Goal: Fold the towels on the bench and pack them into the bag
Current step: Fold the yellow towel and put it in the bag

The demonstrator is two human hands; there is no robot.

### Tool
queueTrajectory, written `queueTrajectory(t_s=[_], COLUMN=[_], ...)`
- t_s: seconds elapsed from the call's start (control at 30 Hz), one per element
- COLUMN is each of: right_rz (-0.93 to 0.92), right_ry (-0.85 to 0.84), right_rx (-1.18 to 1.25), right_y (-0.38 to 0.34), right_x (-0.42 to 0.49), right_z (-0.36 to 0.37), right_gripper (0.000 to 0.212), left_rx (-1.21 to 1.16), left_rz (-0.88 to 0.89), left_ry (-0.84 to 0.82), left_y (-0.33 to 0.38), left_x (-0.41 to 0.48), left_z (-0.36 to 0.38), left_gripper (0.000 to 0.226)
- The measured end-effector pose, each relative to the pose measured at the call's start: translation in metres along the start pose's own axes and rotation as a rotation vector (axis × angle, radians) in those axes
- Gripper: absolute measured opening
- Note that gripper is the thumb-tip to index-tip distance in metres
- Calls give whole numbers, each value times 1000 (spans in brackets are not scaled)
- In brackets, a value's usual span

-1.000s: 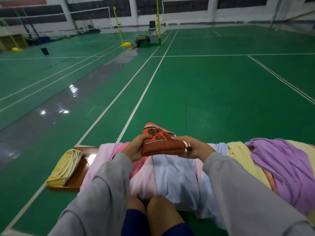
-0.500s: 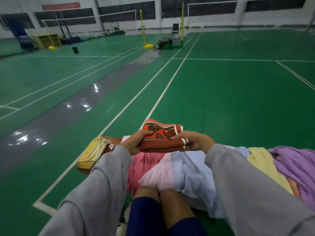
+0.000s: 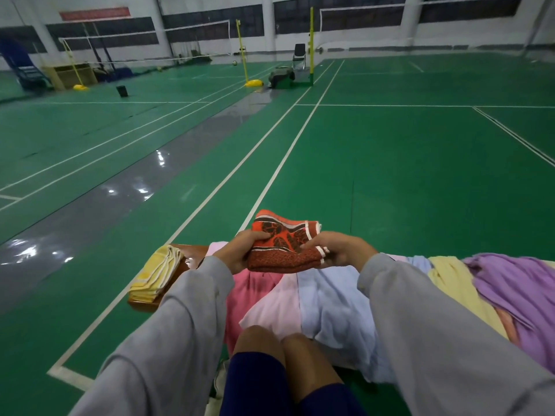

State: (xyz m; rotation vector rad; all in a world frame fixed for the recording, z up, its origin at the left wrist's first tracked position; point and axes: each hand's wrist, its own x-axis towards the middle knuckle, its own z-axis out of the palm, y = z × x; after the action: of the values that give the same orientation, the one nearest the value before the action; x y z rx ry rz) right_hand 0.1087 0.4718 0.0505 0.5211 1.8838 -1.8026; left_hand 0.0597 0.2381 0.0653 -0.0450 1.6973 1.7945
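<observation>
The person's bare knees are closest, with a grey sleeve on each side. Just past the knees, loose towels hang over the bench. There is a pink towel, a pale towel and a blue towel. Further right lies a yellow towel, with a purple towel partly on top of it.

Over this pile both hands hold a folded red towel. The left hand grips its left end, thumb on top. The right hand has its fingers curled round the right end. I cannot tell if the red towel touches the towels under it.

A flat yellow bag with white cords lies on the left end of the bench. It is near the pink towel and apart from the hands.

Behind the bench is a green floor with white lines and a shiny grey strip. Far off stand a yellow post, a chair and a black bin.
</observation>
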Motion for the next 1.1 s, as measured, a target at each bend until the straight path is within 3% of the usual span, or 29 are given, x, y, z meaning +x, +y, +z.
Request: queueTrajectory(t_s=[0.17, 0.3, 0.47, 0.7, 0.87, 0.97, 1.1], right_rz=[-41, -85, -145, -178, -176, -181, -121], right_ry=[11, 79, 74, 154, 119, 104, 76], right_rx=[45, 142, 295, 336, 276, 310, 322], right_y=[2, 6, 8, 0, -4, -8, -13], right_x=[6, 12, 26, 25, 23, 25, 22], right_z=[-5, -8, -7, -6, -4, -6, -3], right_gripper=[10, 21, 35, 16, 20, 10, 33], left_rx=[-50, -54, -86, -104, -209, -200, -91], left_rz=[-16, 40, 118, 151, 73, 70, 63], left_ry=[-108, -207, -159, -110, -101, -113, -124], left_y=[-3, -5, -9, -15, -16, -17, -11], left_x=[-4, -2, 8, 20, 15, 18, 18], left_z=[-1, -8, -10, -7, -14, -20, -23], left_gripper=[31, 40, 50, 54, 31, 37, 33])
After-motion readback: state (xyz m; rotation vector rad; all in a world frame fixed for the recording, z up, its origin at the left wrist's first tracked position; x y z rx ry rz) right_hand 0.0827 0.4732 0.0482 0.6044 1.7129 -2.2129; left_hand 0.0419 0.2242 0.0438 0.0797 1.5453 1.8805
